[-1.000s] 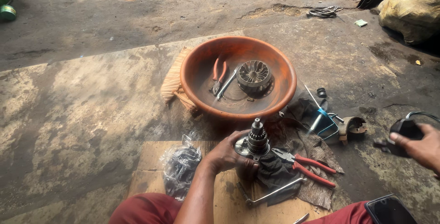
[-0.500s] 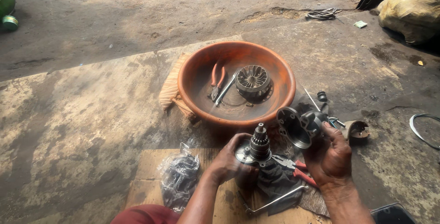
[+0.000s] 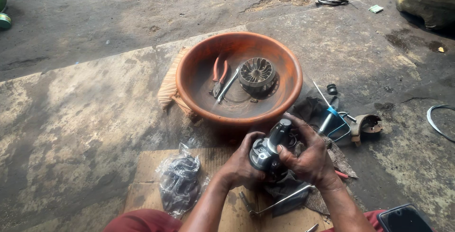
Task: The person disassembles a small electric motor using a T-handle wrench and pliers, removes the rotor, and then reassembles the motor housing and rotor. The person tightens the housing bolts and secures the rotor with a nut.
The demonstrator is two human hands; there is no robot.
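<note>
**Both hands closed on a greasy metal part over cardboard**

The view looked down at a stained concrete floor (image 3: pixel 85 99). Near the bottom centre, the person's left hand (image 3: pixel 241 165) and right hand (image 3: pixel 308 158) were pressed together around a dark grey metal motor part with a stubby shaft (image 3: pixel 270 149). The left hand cupped its body from the left; the right hand wrapped the other side, thumb on the rim. The shaft tilted up and to the right. The part was held just above a flat sheet of brown cardboard (image 3: pixel 147 175) and a dark crumpled rag (image 3: pixel 289 189).

Just beyond the hands stood a round orange-brown plastic basin (image 3: pixel 189 85). Inside it lay red-handled pliers (image 3: pixel 219 75), a slim metal tool (image 3: pixel 227 86) and a round grey finned fan wheel (image 3: pixel 257 73). Left of the hands, on the cardboard, lay a clear plastic bag of dark small parts (image 3: pixel 179 184). To the right of the basin lay a blue-handled tool (image 3: pixel 328 118) and a curved brown shoe-shaped piece (image 3: pixel 365 125). A thin bent metal rod (image 3: pixel 279 203) lay under the wrists.
</note>
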